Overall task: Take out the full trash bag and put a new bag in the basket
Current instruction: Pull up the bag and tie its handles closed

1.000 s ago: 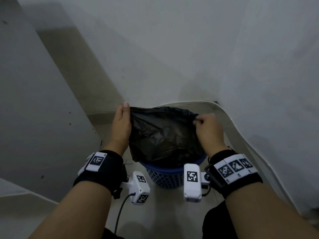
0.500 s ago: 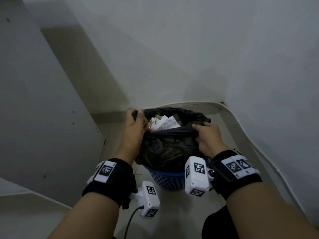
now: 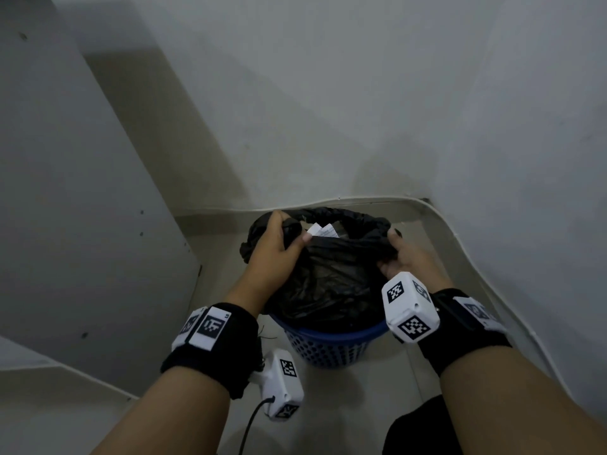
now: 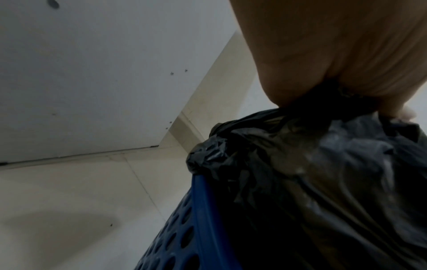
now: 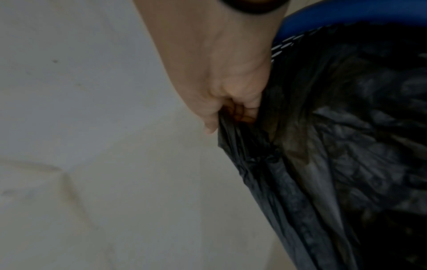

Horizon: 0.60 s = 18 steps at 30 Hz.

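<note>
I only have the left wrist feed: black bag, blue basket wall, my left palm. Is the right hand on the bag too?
Observer: Yes. The right hand grips the bunched rim of the black trash bag on the side opposite the left hand.
Operator: Is the bag's mouth closed yet?
Observer: No. From the head view the mouth is open, and white paper shows inside near the top.
Operator: Is the bag clear of the basket?
Observer: No. Its lower part sits inside the blue basket, whose rim shows below the bag.
Operator: What's beyond the basket?
Observer: A white wall meeting the floor just behind it.
</note>
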Tool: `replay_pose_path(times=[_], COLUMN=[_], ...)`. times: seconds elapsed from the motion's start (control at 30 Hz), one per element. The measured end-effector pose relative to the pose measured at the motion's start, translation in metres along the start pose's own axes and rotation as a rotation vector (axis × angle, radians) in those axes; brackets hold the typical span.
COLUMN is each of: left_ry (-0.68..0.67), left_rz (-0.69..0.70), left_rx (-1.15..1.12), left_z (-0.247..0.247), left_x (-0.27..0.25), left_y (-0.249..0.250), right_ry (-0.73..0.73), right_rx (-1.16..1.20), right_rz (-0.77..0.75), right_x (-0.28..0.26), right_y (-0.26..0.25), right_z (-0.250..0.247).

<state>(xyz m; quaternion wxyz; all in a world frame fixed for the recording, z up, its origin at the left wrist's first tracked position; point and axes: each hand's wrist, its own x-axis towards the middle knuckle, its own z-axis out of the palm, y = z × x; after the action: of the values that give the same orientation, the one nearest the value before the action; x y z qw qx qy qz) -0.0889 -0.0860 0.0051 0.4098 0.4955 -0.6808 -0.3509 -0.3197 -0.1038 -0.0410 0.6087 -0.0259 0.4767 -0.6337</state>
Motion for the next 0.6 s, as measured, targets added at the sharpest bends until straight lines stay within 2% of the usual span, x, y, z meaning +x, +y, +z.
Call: replay_pose_path(times=[0.1, 0.2, 0.27, 0.33, 0.4, 0.5, 0.6], left_ry=[0.011, 0.013, -0.010, 0.038, 0.133, 0.201, 0.197], left_rz=[-0.024, -0.049, -0.048, -0.035, -0.033, -0.042, -0.062], left_rx=[0.008, -0.099, -0.101, -0.076, -0.112, -0.195, -0.241], left_z=[0.004, 0.005, 0.006, 0.007, 0.004, 0.002, 0.007], left_x=[0.002, -0.001, -0.002, -0.002, -0.002, 0.000, -0.002], left_y=[0.003, 0.005, 0.004, 0.000, -0.004, -0.005, 0.003], right_ry=[0.082, 0.113, 0.121, 0.047, -0.102, -0.244, -0.278], right_rx=[-0.084, -0.183, -0.240, -0.333, -0.387, -0.442, -0.358], right_rz=[-0.023, -0.166, -0.312, -0.470, -0.539, -0.535, -0.430], right_x=[0.012, 0.016, 0.017, 0.018, -0.001, -0.028, -0.048], right_y=[-0.001, -0.005, -0.009, -0.013, -0.013, -0.001, 0.015], right_z=[-0.002, 0.004, 0.010, 0.020, 0.032, 0.039, 0.044])
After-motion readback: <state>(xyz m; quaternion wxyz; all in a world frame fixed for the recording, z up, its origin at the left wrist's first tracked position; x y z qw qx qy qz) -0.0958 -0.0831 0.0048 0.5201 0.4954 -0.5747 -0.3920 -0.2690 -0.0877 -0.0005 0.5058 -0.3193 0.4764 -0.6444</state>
